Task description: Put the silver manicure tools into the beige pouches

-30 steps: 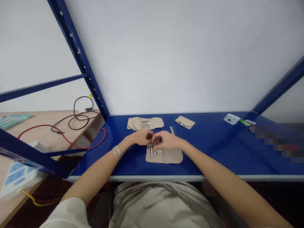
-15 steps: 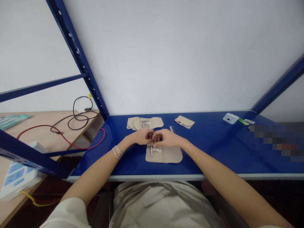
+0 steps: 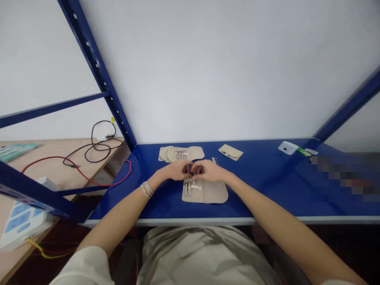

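A beige manicure case (image 3: 215, 192) lies unfolded on the blue table in front of me. Metal nail clippers (image 3: 188, 189) and other small steel tools sit in its left half under a light strap. My right hand (image 3: 210, 170) is closed, fingertips pinching a small metal tool over the case's upper edge. Facing it, my left hand (image 3: 178, 170) has its fingers curled at the same edge, and what they hold is hidden. Two thin metal tools (image 3: 215, 160) lie just beyond my right hand.
Behind my hands is another open case (image 3: 196, 152) with tools, beside stacked beige cases (image 3: 165, 153). A closed case (image 3: 230, 152) lies right of them. Farther right is a white device (image 3: 287, 148) with a green strap. A blue post (image 3: 101, 71) and red cable (image 3: 97, 184) are at left.
The small metal tool in my right fingers has moved up and away from me, toward the case's upper edge. My left hand stays almost in place. The case has barely shifted.
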Available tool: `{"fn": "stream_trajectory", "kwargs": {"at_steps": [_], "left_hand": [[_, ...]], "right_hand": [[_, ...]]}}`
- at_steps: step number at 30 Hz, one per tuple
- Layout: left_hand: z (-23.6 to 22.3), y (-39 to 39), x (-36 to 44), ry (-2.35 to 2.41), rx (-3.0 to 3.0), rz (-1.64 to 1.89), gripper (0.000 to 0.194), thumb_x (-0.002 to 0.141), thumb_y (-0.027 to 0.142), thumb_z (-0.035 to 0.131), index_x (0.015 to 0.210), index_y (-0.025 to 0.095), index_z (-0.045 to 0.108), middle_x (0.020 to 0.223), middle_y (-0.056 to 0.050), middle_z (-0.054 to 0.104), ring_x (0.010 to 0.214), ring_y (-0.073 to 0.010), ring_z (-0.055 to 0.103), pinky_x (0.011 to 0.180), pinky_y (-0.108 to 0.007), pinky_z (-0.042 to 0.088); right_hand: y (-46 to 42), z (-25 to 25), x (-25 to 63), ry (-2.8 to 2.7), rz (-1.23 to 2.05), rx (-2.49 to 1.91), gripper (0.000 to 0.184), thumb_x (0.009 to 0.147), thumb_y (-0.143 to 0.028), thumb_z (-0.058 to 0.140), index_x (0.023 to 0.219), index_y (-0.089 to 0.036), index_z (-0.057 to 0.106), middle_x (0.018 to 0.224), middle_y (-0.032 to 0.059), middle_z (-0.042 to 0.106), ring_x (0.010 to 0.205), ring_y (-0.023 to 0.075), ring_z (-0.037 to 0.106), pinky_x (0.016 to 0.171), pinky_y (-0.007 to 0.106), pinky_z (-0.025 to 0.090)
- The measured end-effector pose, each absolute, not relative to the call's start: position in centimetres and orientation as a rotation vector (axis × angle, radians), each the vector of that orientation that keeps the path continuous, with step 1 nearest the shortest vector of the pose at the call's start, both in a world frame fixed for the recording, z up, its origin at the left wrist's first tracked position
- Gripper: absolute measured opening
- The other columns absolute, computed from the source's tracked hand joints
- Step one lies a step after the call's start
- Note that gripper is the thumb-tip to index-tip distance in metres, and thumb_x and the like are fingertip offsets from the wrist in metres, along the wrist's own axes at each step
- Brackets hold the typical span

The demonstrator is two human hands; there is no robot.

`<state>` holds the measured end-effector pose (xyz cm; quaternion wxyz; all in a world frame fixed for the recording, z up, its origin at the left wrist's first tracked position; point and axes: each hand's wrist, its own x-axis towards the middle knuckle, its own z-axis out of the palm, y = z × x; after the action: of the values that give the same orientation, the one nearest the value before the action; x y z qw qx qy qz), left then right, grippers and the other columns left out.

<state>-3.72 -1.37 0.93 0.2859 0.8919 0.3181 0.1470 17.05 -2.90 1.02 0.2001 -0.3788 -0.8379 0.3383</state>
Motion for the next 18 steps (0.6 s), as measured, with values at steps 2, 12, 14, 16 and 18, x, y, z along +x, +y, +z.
{"fn": "stream_trajectory", "kwargs": {"at_steps": [2,12,14,16,18], "left_hand": [[0.91,-1.34,-3.74,0.843,2.398,0.392,0.030,0.073,0.021,0.064,0.102,0.013,0.057,0.070,0.001,0.061,0.060,-0.0109,0.054,0.058,-0.022,0.042],[0.86,-1.30,-3.84,0.830,2.415,0.375,0.033,0.075,0.022,0.062,0.106,0.014,0.056,0.071,0.001,0.061,0.060,-0.0111,0.054,0.058,-0.022,0.042],[0.87,-1.33,-3.85,0.831,2.413,0.364,0.034,0.075,0.021,0.062,0.107,0.014,0.055,0.071,0.001,0.061,0.060,-0.0113,0.054,0.058,-0.022,0.042],[0.88,-1.38,-3.84,0.827,2.411,0.366,0.036,0.075,0.021,0.061,0.109,0.014,0.055,0.071,0.001,0.061,0.060,-0.0114,0.054,0.059,-0.022,0.042],[0.92,-1.46,-3.81,0.826,2.407,0.382,0.040,0.075,0.020,0.061,0.113,0.014,0.053,0.071,0.001,0.061,0.060,-0.0115,0.054,0.060,-0.023,0.043]], "right_hand": [[-3.01,1.28,17.01,-2.332,0.924,-1.080,0.027,0.070,-0.030,0.073,0.092,-0.015,0.068,0.085,0.0058,0.071,0.073,0.0168,0.065,0.066,0.026,0.048],[-3.16,1.67,16.97,-2.317,0.912,-1.142,0.028,0.071,-0.026,0.071,0.096,-0.016,0.068,0.092,0.0061,0.072,0.072,0.0165,0.065,0.066,0.026,0.049],[-3.08,1.60,17.05,-2.313,0.906,-1.143,0.028,0.070,-0.027,0.071,0.096,-0.016,0.068,0.094,0.0058,0.072,0.072,0.0160,0.065,0.065,0.026,0.048],[-3.00,1.51,17.12,-2.309,0.902,-1.144,0.028,0.070,-0.026,0.072,0.096,-0.016,0.068,0.094,0.0054,0.072,0.072,0.0157,0.065,0.065,0.026,0.048],[-2.93,1.43,17.17,-2.309,0.885,-1.142,0.027,0.070,-0.025,0.071,0.095,-0.016,0.068,0.093,0.0048,0.072,0.071,0.0154,0.064,0.065,0.025,0.048]]}}
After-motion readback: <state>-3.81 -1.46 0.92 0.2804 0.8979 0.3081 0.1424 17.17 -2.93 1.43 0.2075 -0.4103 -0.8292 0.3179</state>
